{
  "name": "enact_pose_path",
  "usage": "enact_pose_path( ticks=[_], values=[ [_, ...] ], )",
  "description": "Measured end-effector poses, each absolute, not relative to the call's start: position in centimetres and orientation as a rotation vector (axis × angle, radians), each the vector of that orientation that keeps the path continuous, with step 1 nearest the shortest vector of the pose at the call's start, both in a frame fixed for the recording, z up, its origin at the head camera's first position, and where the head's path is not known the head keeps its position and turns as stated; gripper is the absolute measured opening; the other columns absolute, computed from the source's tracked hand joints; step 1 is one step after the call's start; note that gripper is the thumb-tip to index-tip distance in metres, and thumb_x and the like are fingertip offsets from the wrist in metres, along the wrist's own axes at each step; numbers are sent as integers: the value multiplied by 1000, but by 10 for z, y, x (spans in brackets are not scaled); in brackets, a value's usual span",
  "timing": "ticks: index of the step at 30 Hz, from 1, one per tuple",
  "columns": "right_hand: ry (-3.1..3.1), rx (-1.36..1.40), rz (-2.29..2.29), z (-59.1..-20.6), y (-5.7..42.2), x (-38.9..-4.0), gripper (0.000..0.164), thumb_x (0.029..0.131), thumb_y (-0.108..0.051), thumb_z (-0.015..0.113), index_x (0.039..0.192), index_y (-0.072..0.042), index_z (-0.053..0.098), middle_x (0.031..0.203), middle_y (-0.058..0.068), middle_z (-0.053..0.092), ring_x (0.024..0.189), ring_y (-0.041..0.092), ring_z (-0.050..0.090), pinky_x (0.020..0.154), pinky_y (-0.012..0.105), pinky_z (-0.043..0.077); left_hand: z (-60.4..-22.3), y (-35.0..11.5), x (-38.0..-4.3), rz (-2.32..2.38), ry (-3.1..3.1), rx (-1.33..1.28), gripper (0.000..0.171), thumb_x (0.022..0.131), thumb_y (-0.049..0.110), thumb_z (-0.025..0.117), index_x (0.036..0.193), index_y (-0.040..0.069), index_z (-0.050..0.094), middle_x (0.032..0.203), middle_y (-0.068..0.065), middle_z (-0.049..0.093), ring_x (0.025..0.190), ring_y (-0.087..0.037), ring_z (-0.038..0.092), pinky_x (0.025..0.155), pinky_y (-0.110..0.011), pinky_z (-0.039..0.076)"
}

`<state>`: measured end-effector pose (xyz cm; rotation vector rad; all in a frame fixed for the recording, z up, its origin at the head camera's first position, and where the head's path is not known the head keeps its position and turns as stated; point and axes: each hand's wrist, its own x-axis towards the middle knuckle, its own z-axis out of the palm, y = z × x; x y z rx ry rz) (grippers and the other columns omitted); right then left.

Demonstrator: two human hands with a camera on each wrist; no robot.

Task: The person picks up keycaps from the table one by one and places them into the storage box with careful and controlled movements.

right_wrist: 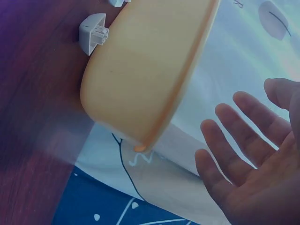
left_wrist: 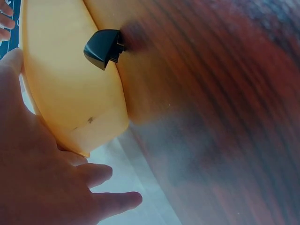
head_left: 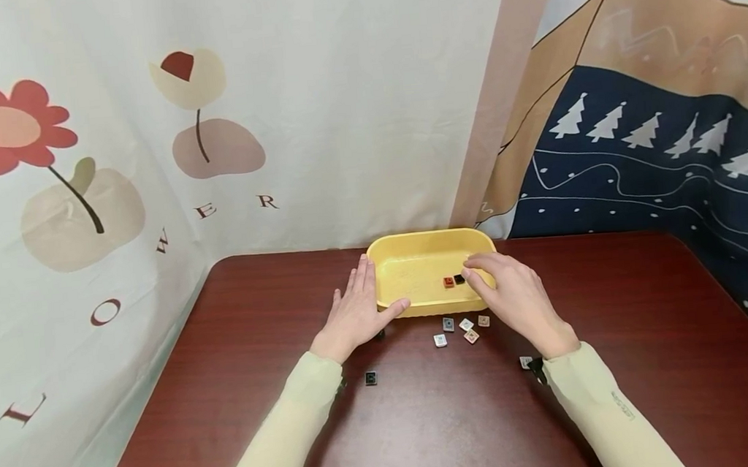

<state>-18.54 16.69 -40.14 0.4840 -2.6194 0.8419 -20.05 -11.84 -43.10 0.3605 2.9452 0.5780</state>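
Observation:
My left hand (head_left: pixel 357 312) rests against the left end of a yellow plastic tray (head_left: pixel 433 308), its fingers straight along the side and the thumb over the front rim. Above the tray's right end, my right hand (head_left: pixel 517 295) hovers with loosely bent fingers; the right wrist view shows nothing in it. Inside the tray lie a red keycap (head_left: pixel 448 282) and a black keycap (head_left: pixel 460 279), just left of the right fingertips. A second black keycap (left_wrist: pixel 103 49) lies by the tray's front wall, mostly hidden by the left hand in the head view.
In front of the tray sit several loose keycaps, among them a grey-blue keycap (head_left: pixel 448 324), a white keycap (head_left: pixel 440 340) and a beige keycap (head_left: pixel 471 336). Another black keycap (head_left: pixel 371 378) lies nearer on the brown table (head_left: pixel 442 433). A printed curtain (head_left: pixel 339 119) hangs behind.

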Motion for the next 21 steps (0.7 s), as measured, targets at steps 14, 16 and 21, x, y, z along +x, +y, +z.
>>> enact_pose_path(
  ticks=[14,16,21],
  values=[
    [-2615,552,750,-409,183,-155,39,99,-29,71,131,-7,72,142,13,64,131,38,58,104,62,43,-434,-119,-201,599,2953,365,113,94,80,44,165,3,1,174,-8,-6,158,-34,11,120,-66,17],
    [-2604,571,728,-410,186,-152,39,97,-28,74,131,-7,72,142,13,64,130,38,58,103,61,43,-434,-119,-201,601,2955,365,113,94,80,45,165,3,1,174,-8,-6,158,-35,12,120,-66,17],
    [-2609,600,675,-412,192,-145,42,95,-26,76,131,-6,71,143,15,62,131,39,57,104,61,43,-434,-119,-202,597,2955,365,113,94,80,44,165,3,1,174,-8,-5,158,-34,12,120,-66,18]
  ],
)
